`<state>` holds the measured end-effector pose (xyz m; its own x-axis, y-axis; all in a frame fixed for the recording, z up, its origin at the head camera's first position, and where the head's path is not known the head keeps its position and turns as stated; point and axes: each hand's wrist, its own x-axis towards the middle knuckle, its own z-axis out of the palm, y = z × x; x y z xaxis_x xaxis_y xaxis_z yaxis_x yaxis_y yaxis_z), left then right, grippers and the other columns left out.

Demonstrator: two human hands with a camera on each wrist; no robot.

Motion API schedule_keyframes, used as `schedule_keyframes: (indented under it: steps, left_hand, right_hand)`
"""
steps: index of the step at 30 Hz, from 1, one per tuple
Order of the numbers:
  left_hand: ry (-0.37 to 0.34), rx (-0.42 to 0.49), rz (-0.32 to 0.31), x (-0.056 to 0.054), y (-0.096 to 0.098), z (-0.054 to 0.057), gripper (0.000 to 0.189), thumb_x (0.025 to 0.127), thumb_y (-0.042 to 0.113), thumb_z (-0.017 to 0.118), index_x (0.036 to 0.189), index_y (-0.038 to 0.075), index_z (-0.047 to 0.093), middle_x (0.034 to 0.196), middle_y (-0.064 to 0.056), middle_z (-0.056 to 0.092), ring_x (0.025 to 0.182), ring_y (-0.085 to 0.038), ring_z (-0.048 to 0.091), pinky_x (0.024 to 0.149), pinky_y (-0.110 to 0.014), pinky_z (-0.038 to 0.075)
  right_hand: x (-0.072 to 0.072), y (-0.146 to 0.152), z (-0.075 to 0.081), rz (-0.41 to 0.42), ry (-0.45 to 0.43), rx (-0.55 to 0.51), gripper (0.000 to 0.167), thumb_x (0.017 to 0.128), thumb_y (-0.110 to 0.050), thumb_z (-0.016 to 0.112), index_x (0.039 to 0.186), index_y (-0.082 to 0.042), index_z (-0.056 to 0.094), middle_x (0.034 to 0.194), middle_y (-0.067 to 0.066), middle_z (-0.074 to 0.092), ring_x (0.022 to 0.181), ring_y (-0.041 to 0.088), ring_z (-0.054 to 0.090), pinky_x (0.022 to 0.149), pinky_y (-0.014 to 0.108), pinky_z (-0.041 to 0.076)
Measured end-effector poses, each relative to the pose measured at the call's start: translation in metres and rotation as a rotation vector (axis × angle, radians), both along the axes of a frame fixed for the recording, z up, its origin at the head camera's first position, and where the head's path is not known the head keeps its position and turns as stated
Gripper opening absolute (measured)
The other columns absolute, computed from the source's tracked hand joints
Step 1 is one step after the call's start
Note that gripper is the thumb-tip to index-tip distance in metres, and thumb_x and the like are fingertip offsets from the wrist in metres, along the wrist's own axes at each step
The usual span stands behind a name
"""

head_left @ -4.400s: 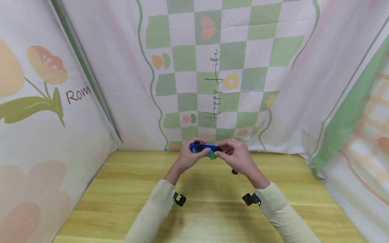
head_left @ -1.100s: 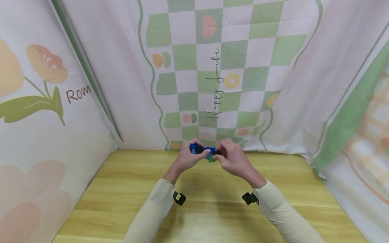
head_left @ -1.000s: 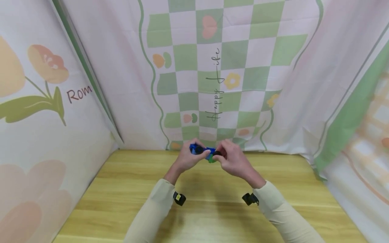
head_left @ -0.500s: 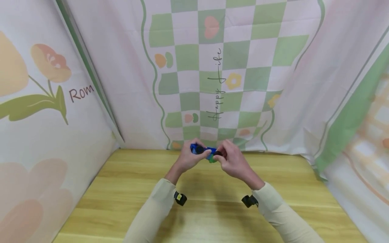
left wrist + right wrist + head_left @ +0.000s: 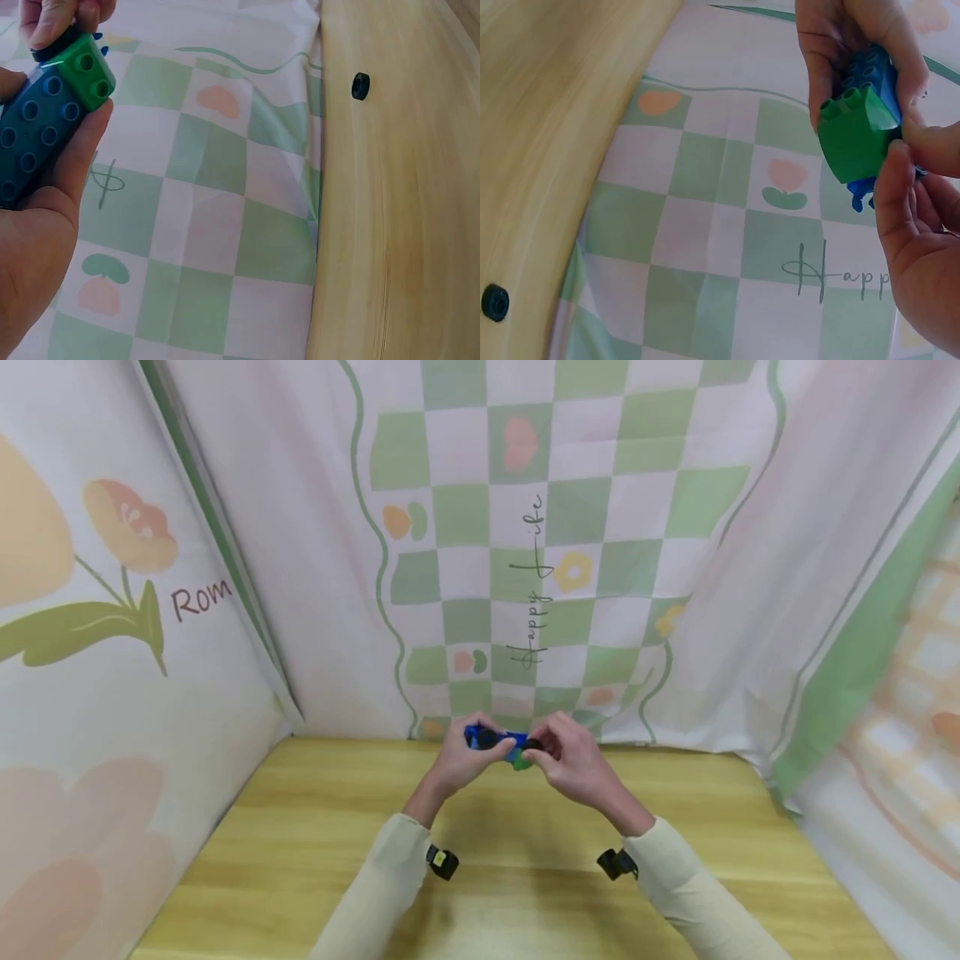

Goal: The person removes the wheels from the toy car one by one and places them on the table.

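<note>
My left hand (image 5: 459, 764) grips a toy car (image 5: 516, 740) made of building bricks, held above the far part of the table. In the left wrist view its long blue studded brick (image 5: 39, 124) lies along the palm, with a green brick (image 5: 88, 71) at the end. A black wheel (image 5: 487, 739) shows on the car's side near the left thumb. My right hand (image 5: 576, 764) pinches another black wheel (image 5: 532, 745) against the car beside the green brick. Fingers partly cover that wheel, so whether it is seated cannot be told.
One loose black wheel (image 5: 361, 86) lies on the wooden table (image 5: 510, 893), near its far edge, visible in both wrist views. A checkered curtain (image 5: 517, 568) hangs close behind the hands, and another printed curtain (image 5: 97, 718) stands at the left.
Since the oldest frame, the right fingers have shifted slightly on the wheel and tightened into a closer pinch. The loose wheel has dropped from the head view. The left hand keeps its grip; the head view tilts slightly.
</note>
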<state>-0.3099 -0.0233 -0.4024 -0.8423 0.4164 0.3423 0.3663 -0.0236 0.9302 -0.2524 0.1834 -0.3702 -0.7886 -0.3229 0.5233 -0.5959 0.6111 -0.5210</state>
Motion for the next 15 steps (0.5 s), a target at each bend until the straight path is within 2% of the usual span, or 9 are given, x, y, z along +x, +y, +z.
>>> schedule_keyframes:
  steps: [5, 12, 15]
  left_hand:
    - [-0.013, 0.012, -0.005, 0.0018, 0.0001, -0.0024, 0.024, 0.095, 0.022, 0.073, 0.11, 0.006, 0.064, 0.117, -0.015, 0.061, 0.098, -0.024, 0.065, 0.083, -0.047, 0.061]
    - [-0.105, 0.092, -0.078, 0.0011, 0.003, -0.0031, 0.029, 0.096, 0.021, 0.073, 0.112, 0.001, 0.059, 0.115, -0.017, 0.057, 0.094, -0.026, 0.067, 0.078, -0.047, 0.063]
    - [-0.124, 0.11, -0.094, 0.0014, 0.0037, -0.0016, 0.031, 0.095, 0.022, 0.074, 0.112, 0.0, 0.059, 0.114, -0.017, 0.058, 0.093, -0.027, 0.069, 0.078, -0.046, 0.063]
  right_hand:
    - [0.0008, 0.0011, 0.0026, 0.002, -0.032, 0.009, 0.016, 0.092, -0.01, 0.075, 0.103, -0.007, 0.064, 0.092, 0.003, 0.058, 0.075, 0.01, 0.056, 0.064, 0.023, 0.054]
    - [-0.0002, 0.0033, 0.0041, 0.006, -0.043, 0.024, 0.017, 0.093, -0.012, 0.075, 0.106, -0.006, 0.066, 0.094, 0.005, 0.06, 0.078, 0.011, 0.059, 0.067, 0.025, 0.056]
    - [-0.0001, 0.0041, 0.0044, 0.005, -0.041, 0.02, 0.022, 0.091, -0.01, 0.077, 0.109, -0.004, 0.066, 0.096, 0.007, 0.061, 0.079, 0.012, 0.061, 0.068, 0.024, 0.058]
